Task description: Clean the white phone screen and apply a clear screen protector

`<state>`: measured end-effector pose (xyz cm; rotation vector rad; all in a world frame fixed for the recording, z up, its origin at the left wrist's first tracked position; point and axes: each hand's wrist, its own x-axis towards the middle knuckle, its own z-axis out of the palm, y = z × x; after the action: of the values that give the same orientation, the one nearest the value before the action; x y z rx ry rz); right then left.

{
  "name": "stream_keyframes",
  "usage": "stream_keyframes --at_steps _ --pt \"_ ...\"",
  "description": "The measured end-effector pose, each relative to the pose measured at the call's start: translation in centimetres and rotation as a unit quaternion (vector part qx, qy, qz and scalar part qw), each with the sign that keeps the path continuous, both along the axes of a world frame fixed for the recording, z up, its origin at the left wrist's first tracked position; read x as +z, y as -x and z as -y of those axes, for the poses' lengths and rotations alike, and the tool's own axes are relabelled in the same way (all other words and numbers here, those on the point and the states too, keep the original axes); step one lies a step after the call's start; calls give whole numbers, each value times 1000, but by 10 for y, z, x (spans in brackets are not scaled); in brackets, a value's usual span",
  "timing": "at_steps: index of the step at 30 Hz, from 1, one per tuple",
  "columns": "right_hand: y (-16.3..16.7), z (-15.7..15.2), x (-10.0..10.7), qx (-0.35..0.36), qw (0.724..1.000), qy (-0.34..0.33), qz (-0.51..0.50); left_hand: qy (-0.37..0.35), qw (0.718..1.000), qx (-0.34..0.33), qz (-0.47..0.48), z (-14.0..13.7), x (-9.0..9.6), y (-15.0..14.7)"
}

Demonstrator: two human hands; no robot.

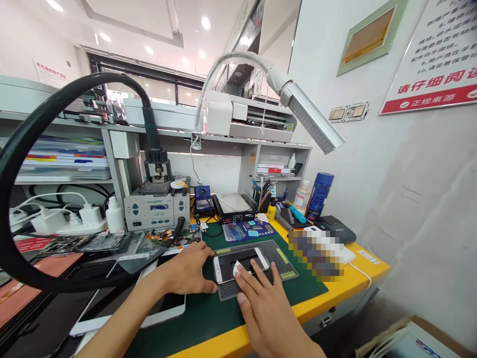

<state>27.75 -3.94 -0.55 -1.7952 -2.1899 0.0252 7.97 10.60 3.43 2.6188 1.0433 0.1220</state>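
A white smartphone (242, 263) with a dark screen lies on a grey perforated pad (276, 248) on the green mat (201, 313). My right hand (266, 303) presses a small white wipe (236, 269) onto the screen under its fingertips, the other fingers stretched over the phone's lower edge. At the left end of the phone, my left hand (186, 268) rests with thumb and fingers apart, its tips at the pad's left edge. A white tablet (164, 311) lies partly beneath my left forearm.
A grey soldering or hot-air station (156, 209) stands behind on the left, with a thick black hose (48, 104) looping near my left arm. At the back are a heating plate (236, 205), a blue spray can (320, 194) and a pen holder (264, 196). A lamp (313, 117) hangs above.
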Motion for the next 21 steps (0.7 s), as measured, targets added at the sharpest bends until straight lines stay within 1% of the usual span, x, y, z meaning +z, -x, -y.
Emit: stream_keyframes --at_steps 6,10,16,21 --pt "-34 5 -4 -50 998 -17 36 13 1000 4 -13 0 2 0" --pt "-48 8 -5 -74 996 -21 41 15 1000 1 -13 0 1 1" --pt "-54 7 -3 -86 995 -29 36 11 1000 -4 -14 -1 1 0" --pt "-54 -3 3 -86 995 -27 32 10 1000 0 -12 0 3 -1"
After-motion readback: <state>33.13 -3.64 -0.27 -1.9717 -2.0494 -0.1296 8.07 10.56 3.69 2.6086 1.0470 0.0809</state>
